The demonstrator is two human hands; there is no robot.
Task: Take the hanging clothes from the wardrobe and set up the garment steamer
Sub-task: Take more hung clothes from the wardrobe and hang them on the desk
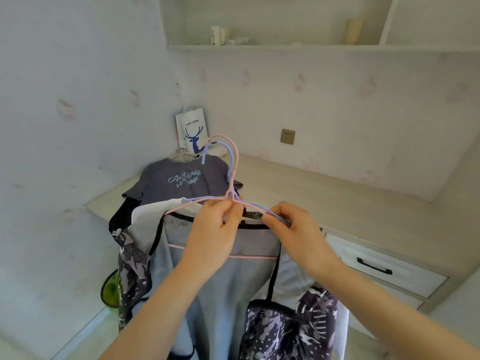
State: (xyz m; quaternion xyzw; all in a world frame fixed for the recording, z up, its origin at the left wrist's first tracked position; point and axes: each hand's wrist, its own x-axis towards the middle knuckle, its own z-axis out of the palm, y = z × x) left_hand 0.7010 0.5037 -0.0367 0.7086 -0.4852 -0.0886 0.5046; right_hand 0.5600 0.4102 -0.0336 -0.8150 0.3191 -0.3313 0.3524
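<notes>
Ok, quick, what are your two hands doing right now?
Left hand: gripping the hangers just below their hooks.
Right hand: fingers pinching the blue hanger by its arm.

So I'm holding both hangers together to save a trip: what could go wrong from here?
The pink hanger and blue hanger hooks cross, so they could tangle. The left hand and right hand grip only near the middle, so the drooping patterned garment might slide off.
</notes>
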